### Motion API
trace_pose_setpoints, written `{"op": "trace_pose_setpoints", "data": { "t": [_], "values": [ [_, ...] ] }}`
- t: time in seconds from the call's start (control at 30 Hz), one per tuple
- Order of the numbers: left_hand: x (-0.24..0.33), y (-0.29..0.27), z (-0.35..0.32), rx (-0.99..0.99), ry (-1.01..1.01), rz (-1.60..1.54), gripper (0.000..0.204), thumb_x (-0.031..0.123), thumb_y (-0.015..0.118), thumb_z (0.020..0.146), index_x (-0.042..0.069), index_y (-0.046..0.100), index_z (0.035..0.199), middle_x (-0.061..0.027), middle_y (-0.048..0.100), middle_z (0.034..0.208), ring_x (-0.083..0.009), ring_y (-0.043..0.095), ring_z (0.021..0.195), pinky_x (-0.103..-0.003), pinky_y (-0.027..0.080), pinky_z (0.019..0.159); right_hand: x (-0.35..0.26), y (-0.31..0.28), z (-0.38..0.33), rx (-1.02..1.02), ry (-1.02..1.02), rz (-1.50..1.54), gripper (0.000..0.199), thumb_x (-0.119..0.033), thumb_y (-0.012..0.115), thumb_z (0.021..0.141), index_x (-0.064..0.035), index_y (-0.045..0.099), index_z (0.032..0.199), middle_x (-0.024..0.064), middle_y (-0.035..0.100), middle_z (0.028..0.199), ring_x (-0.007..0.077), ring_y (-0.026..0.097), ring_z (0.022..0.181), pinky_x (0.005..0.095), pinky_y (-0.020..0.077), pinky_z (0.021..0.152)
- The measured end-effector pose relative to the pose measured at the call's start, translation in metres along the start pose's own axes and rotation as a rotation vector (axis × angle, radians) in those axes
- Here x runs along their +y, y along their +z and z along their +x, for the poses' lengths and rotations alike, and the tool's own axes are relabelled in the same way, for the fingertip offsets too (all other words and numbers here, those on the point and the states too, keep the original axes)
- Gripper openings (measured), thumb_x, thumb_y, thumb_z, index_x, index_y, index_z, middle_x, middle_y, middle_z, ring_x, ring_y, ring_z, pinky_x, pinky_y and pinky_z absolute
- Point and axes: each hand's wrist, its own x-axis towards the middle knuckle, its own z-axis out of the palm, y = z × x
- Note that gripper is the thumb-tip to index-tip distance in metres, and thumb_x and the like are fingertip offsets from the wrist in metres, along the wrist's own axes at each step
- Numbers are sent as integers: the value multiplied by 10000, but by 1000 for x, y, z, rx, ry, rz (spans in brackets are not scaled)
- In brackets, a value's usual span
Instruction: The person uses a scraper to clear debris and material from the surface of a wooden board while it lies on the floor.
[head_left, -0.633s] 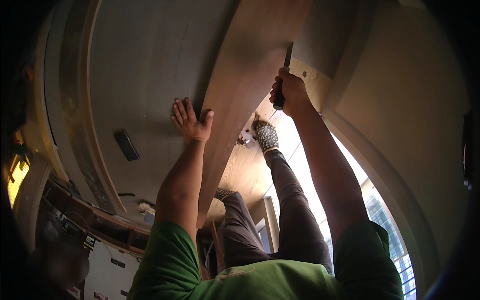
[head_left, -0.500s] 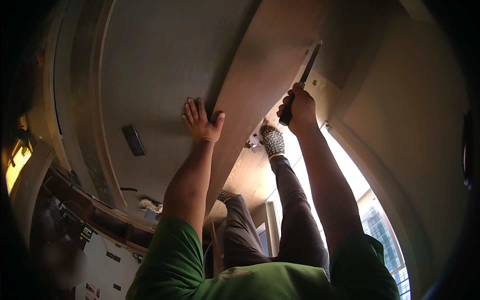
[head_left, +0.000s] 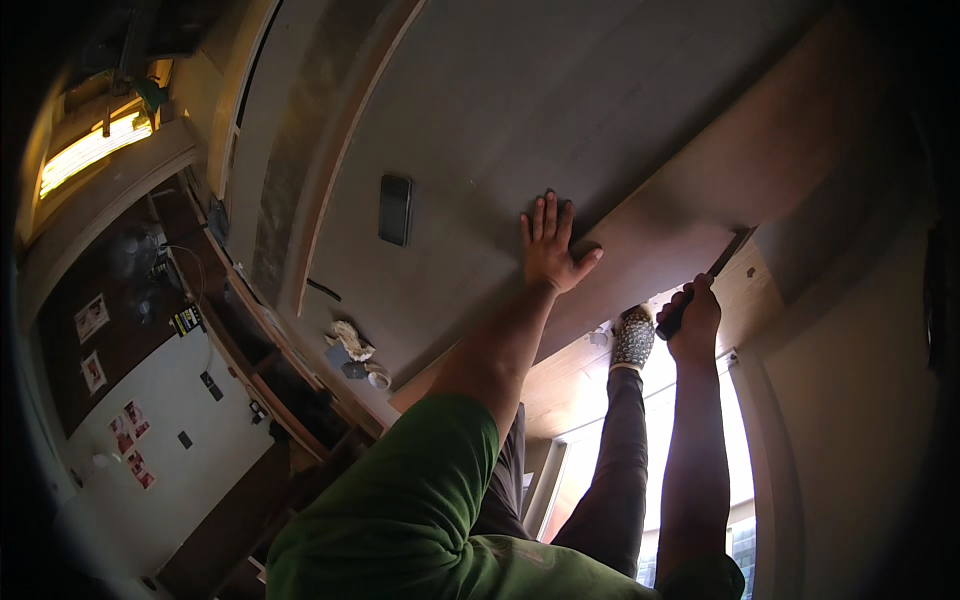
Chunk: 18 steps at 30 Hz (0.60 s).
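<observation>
Left hand [head_left: 552,250] flat, fingers spread on long brown wooden board [head_left: 680,220]; right hand [head_left: 692,318] fisted around dark-handled blade [head_left: 705,285], cut seemingly barely begun.

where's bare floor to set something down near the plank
Bare grey floor lies between the dark phone and the left hand, which is flat by the brown plank. It is crowded by the crumpled rag at the wall, and at the plank's end, where the right hand grips a dark-handled tool.

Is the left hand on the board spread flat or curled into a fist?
Spread flat: the left hand lies palm-down on the board, fingers extended.
</observation>
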Motion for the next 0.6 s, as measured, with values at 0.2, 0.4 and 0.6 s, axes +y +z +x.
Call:
{"op": "trace_pose_setpoints", "data": {
  "t": [0.2, 0.4, 0.6],
  "values": [
    [-10, 10, -1, 28, 28, 72, 946, 668, 570, 818, 100, 296, 1522, -214, 144, 1613, -399, 127, 1491, -623, 110, 1159, -2, -2, 36, 1, 37, -185, 280, -351, 513, 983, -103, 476, 856, 33, 463, 620, 190, 468, 480, 359, 424, 451],
    [-6, 15, 1, 27, 33, 47, 974, 699, 577, 793, 132, 287, 1531, -171, 114, 1630, -357, 98, 1505, -628, 79, 1167, -2, -4, 20, 36, 36, -147, 248, -320, 520, 968, -86, 475, 898, 54, 472, 656, 203, 492, 486, 362, 444, 445],
    [-9, 15, -1, 63, 53, 74, 948, 686, 559, 817, 106, 305, 1522, -198, 159, 1614, -389, 140, 1491, -638, 115, 1151, -11, -4, 40, 1, 136, -175, 225, -283, 531, 959, -84, 477, 868, 60, 474, 634, 198, 477, 479, 365, 435, 445]
  ]
}}
